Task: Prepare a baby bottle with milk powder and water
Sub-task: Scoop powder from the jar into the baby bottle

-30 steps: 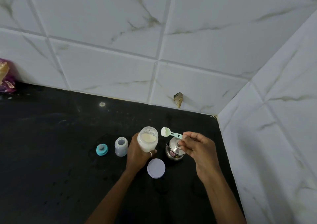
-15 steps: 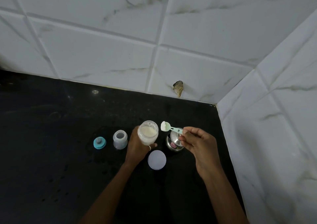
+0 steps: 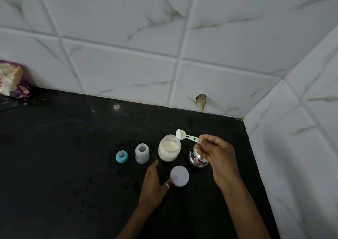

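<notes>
An open glass jar of milk powder point(image 3: 169, 148) stands on the black counter point(image 3: 64, 165). My right hand point(image 3: 215, 152) pinches the handle of a light green scoop point(image 3: 184, 136), its bowl full of powder above the jar's right rim. My left hand point(image 3: 154, 181) rests open on the counter in front of the jar, touching nothing but the surface. Left of the jar stands the small open baby bottle point(image 3: 142, 153), and further left lies its teal teat cap point(image 3: 122, 156). The jar's white lid point(image 3: 179, 175) lies flat beside my left thumb.
A small steel pot point(image 3: 198, 160) sits partly behind my right hand. A purple food packet point(image 3: 13, 80) leans at the far left against the tiled wall point(image 3: 128, 65). Another tiled wall point(image 3: 301, 138) bounds the counter on the right.
My left hand has let go of the powder jar and dropped back onto the counter. The scoop stays by the jar's rim in my right hand.
</notes>
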A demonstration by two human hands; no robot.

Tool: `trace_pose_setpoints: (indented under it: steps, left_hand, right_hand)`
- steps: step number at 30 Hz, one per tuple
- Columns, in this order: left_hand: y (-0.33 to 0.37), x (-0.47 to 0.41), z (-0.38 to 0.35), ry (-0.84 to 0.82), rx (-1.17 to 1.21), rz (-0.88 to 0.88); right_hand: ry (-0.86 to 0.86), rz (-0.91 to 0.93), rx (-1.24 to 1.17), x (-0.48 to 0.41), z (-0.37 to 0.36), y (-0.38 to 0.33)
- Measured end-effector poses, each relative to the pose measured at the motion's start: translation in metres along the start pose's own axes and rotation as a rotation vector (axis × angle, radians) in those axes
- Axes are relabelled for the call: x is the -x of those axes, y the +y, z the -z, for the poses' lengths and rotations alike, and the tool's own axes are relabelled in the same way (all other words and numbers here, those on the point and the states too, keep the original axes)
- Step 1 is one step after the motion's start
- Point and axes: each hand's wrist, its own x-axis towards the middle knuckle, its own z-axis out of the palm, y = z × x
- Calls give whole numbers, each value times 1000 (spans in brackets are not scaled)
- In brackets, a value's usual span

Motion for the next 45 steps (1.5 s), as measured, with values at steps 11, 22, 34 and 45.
trace_pose_setpoints:
  steps: [11,22,34,45]
  left_hand:
    - [-13,2,73,253,-3,35]
    - [-4,-41,74,143,193,49]
    - [-1,-43,74,180,165,-5]
    - [85,-7,133,440,261,-291]
  right_hand:
    - [-54,-24,-18,2,-20,0]
    - [-50,-67,22,5,-32,7]
    - [-79,-74,57,12,-45,6]
    - [-229,103,-14,24,-71,-61]
